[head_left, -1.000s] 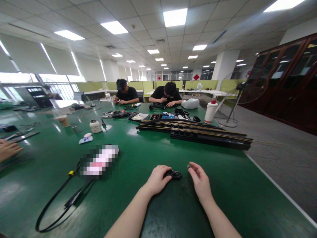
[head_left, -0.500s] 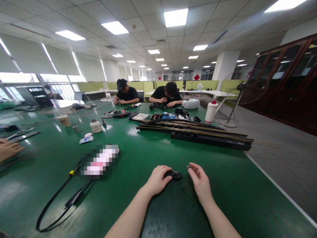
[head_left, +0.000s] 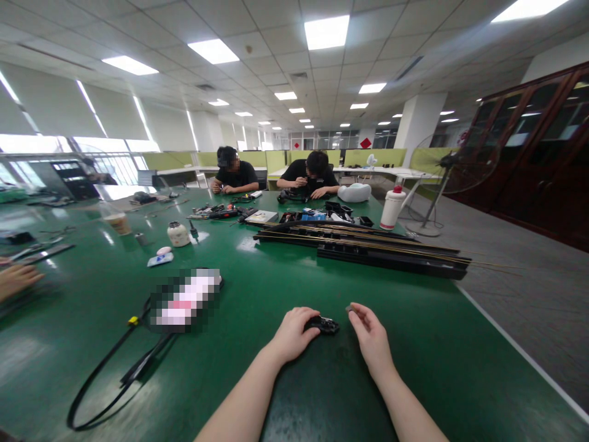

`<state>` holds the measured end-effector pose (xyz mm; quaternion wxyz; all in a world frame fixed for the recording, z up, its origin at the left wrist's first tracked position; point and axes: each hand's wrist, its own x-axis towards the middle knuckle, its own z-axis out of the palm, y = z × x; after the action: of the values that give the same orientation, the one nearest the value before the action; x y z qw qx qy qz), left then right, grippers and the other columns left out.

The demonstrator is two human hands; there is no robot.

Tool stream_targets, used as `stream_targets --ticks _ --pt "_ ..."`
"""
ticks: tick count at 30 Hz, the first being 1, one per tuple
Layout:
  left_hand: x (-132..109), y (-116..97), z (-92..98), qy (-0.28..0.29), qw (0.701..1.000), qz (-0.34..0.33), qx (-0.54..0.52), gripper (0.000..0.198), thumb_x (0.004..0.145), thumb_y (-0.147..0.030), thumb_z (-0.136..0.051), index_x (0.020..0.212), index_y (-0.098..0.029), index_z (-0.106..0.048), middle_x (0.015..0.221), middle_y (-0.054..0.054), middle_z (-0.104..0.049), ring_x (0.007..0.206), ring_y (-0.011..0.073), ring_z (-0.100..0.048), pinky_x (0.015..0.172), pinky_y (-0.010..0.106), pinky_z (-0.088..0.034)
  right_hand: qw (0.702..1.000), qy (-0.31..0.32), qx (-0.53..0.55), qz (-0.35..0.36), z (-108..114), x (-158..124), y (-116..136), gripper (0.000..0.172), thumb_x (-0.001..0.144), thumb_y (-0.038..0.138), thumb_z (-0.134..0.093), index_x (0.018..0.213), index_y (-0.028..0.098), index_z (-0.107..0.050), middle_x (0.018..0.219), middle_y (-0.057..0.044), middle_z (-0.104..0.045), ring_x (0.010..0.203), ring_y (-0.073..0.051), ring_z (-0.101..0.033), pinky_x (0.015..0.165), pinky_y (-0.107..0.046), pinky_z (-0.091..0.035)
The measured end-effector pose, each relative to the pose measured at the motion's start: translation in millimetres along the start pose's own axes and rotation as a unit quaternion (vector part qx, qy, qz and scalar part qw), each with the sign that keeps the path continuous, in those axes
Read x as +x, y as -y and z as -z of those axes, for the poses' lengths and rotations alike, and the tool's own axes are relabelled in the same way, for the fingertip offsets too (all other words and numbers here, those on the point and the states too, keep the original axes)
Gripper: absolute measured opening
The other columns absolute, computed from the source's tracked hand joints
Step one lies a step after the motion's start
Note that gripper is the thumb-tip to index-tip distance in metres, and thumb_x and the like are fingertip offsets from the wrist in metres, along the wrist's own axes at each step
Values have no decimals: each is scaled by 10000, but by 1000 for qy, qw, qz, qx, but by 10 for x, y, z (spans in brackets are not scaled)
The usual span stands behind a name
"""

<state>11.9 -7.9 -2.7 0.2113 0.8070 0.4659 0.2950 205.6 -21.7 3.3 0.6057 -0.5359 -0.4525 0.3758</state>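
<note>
My left hand [head_left: 294, 334] is closed around the left end of a small black plastic part [head_left: 327, 326], holding it at the green table [head_left: 313, 399]. The part's right end shows some shiny detail, too small to make out. A short gap to the right, my right hand [head_left: 370, 334] pinches a tiny greyish piece [head_left: 350, 309] between thumb and fingertips. That piece is apart from the black part, and its kind cannot be told.
Long black rails [head_left: 391, 261] with thin brass-coloured rods lie ahead. A white bottle [head_left: 392, 209] stands behind them. Leftward lie a blurred-out phone-like thing [head_left: 186, 301] and a black cable loop [head_left: 92, 374]. Another person's hand [head_left: 18, 281] rests far left; two people sit opposite.
Both my hands stay almost in place, still holding the same things. Across the table, one person's head and raised hand have shifted slightly.
</note>
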Motion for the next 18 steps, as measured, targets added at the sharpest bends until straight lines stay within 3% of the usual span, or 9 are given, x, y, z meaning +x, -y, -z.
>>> stream_targets --ticks 9,18 --pt "7 19 -3 3 1000 0 5 308 787 -228 -619 1095 -213 -599 1106 51 -626 1046 233 -535 936 381 -400 995 61 -64 41 -30 -33 -46 404 680 470 -639 965 184 -644 942 -107 -698 855 -253 -654 769 -410 -521" --pt "4 40 -19 3 1000 -10 7 308 777 -214 -630 1083 -223 -599 1108 43 -625 1045 225 -542 931 373 -401 955 136 -199 171 -62 -110 -12 234 779 354 -576 960 240 -670 1004 -70 -679 982 -237 -599 907 -423 -461"
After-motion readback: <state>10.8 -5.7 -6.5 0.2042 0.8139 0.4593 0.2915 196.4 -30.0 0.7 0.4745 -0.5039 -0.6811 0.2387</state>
